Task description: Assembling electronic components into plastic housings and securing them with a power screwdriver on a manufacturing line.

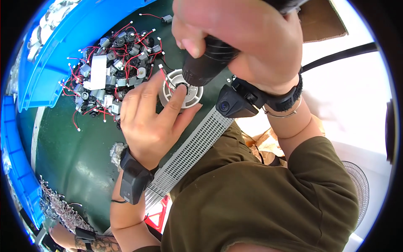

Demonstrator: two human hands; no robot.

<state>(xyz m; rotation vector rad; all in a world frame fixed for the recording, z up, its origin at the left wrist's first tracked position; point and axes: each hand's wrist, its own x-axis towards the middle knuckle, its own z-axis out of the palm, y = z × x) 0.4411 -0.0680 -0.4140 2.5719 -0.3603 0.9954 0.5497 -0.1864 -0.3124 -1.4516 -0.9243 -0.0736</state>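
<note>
My right hand (262, 40) is closed round a black power screwdriver (208, 63), whose nose points down over a white round plastic housing (194, 100). Under the tool's tip, the housing's middle is partly hidden. My left hand (147, 111) steadies this housing on the green work surface, its index finger pressed near the centre and the thumb along the near rim. A red wire with a small white connector (161, 67) rises from the housing beside my fingers. To the left of that hand lies a heap of small motors (121, 63) with red and black leads.
Blue bins (79, 46) line the left and far side, one holding white parts (50, 19). A perforated grey strip (189, 153) edges the table before me. Another person's tattooed forearm (100, 242) is at lower left, near a pile of wired parts (63, 208). A cardboard box (321, 21) stands far right.
</note>
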